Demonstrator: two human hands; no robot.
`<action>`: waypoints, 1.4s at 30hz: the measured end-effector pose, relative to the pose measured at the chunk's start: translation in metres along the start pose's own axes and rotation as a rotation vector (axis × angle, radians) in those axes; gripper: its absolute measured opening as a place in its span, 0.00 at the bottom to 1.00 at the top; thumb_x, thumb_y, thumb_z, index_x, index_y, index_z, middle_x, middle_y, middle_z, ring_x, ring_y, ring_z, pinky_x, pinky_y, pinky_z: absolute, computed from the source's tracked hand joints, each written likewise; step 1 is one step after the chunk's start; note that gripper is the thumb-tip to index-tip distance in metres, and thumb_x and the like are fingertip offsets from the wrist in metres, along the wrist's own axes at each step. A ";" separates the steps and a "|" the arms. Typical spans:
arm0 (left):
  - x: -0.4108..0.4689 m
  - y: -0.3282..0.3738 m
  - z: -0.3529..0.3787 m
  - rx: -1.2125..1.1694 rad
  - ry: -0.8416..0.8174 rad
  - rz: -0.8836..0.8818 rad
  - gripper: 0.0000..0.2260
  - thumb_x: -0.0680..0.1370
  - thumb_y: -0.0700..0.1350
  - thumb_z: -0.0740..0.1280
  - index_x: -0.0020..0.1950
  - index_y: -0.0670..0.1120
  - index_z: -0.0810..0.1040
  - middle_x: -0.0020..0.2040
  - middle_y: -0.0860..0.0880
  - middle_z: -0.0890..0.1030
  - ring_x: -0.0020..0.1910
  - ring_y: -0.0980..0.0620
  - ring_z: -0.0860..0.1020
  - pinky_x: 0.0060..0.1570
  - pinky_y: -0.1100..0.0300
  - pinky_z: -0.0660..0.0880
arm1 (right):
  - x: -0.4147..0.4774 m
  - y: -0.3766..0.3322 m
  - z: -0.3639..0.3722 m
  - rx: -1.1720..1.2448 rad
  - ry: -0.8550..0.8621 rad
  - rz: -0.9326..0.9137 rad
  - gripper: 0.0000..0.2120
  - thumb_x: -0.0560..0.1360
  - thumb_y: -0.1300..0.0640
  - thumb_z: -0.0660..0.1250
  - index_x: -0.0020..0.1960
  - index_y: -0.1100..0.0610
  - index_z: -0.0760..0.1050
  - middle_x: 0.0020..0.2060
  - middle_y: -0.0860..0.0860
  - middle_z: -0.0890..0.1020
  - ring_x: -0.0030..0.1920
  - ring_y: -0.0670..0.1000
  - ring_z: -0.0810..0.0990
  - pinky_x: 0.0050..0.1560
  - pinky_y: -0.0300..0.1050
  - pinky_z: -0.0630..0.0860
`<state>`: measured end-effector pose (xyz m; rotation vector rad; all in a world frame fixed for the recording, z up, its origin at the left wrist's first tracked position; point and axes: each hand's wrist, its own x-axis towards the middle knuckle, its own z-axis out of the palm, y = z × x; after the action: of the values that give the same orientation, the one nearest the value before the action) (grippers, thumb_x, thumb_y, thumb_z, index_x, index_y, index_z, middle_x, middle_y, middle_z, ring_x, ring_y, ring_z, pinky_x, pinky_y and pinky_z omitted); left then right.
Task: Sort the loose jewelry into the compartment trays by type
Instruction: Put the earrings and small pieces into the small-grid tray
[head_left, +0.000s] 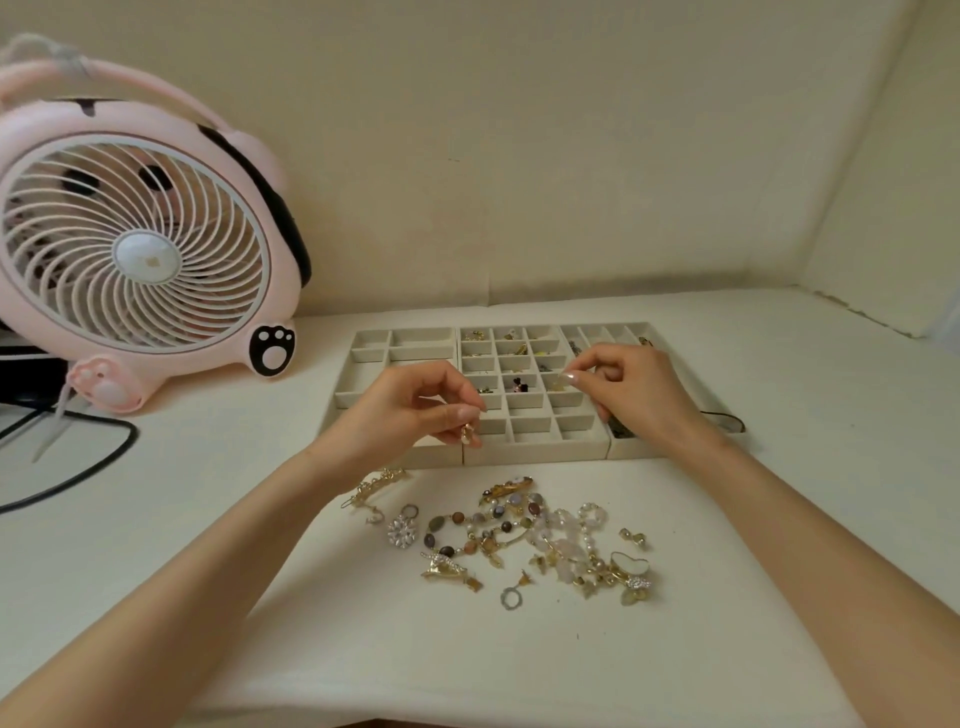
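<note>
progress early | left hand pinches gold piece at trays' near edge | right hand pinches small pale piece over middle compartments | few far compartments filled | loose pile unsorted on desk, near side

Forearms bare; left hand and right hand show longish nails (glossy, pale polish).
</note>
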<state>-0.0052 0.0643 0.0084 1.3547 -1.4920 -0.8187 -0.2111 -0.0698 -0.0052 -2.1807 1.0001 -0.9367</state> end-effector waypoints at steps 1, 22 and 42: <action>0.002 0.000 0.001 0.025 0.004 -0.002 0.02 0.75 0.34 0.66 0.46 0.38 0.77 0.37 0.45 0.81 0.37 0.52 0.81 0.38 0.66 0.76 | 0.000 0.001 -0.001 0.011 0.003 0.001 0.03 0.76 0.58 0.68 0.44 0.56 0.81 0.25 0.56 0.77 0.24 0.43 0.73 0.36 0.34 0.72; 0.122 -0.011 0.053 0.346 0.120 0.051 0.04 0.76 0.44 0.68 0.49 0.47 0.77 0.40 0.51 0.84 0.42 0.58 0.82 0.47 0.61 0.76 | 0.003 0.014 -0.008 -0.109 0.090 -0.008 0.06 0.74 0.55 0.70 0.38 0.47 0.79 0.22 0.49 0.71 0.30 0.59 0.76 0.43 0.52 0.79; 0.029 -0.009 0.014 0.703 -0.292 0.287 0.13 0.65 0.66 0.65 0.41 0.59 0.76 0.64 0.60 0.68 0.65 0.59 0.60 0.64 0.65 0.55 | -0.008 -0.009 -0.008 -0.097 -0.165 -0.067 0.02 0.74 0.56 0.70 0.44 0.51 0.82 0.22 0.48 0.78 0.24 0.41 0.74 0.37 0.38 0.69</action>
<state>-0.0133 0.0325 0.0009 1.4919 -2.2798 -0.3130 -0.2169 -0.0597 0.0031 -2.3422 0.9157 -0.7367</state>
